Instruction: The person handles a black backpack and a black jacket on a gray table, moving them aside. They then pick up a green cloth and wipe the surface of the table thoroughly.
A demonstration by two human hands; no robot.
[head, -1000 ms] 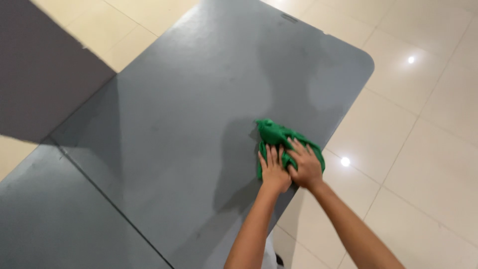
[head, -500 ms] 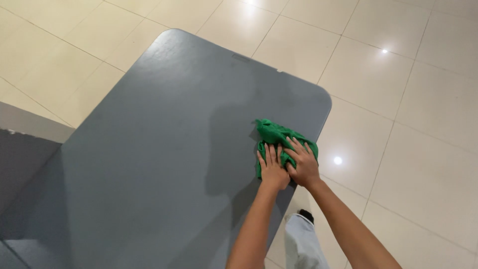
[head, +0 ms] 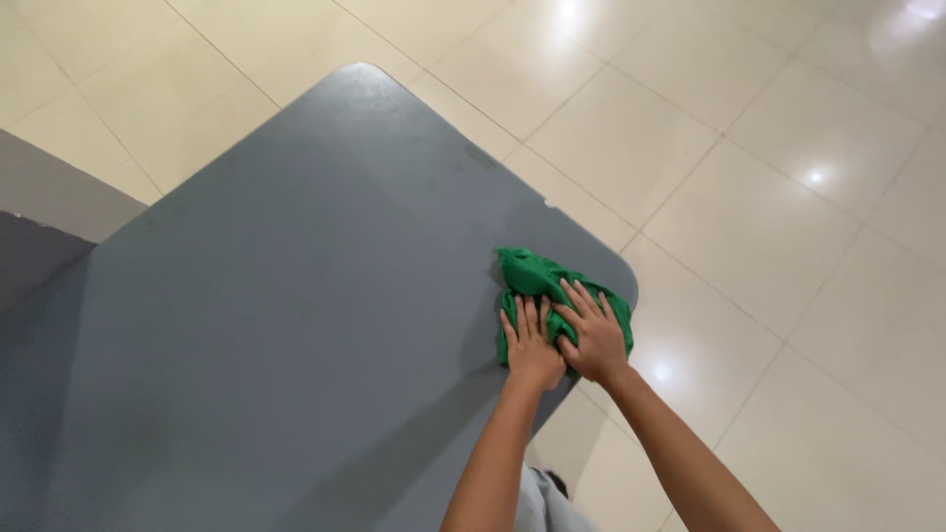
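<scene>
A crumpled green cloth (head: 532,276) lies on a grey tabletop (head: 296,325), close to its rounded near-right corner. My left hand (head: 533,348) presses flat on the cloth's left part, fingers stretched forward. My right hand (head: 591,335) lies beside it on the cloth's right part, fingers spread. Both hands touch each other and cover most of the cloth; only its far end shows.
The table's edge runs just right of the cloth, with glossy cream floor tiles (head: 749,197) beyond. A second grey surface (head: 39,246) adjoins the table at the left. Part of my clothing (head: 537,502) shows below, between my forearms.
The cloth and both hands have slid toward the table's right corner, and the view has swung so more floor and less tabletop shows. Both hands stay pressed on the cloth.
</scene>
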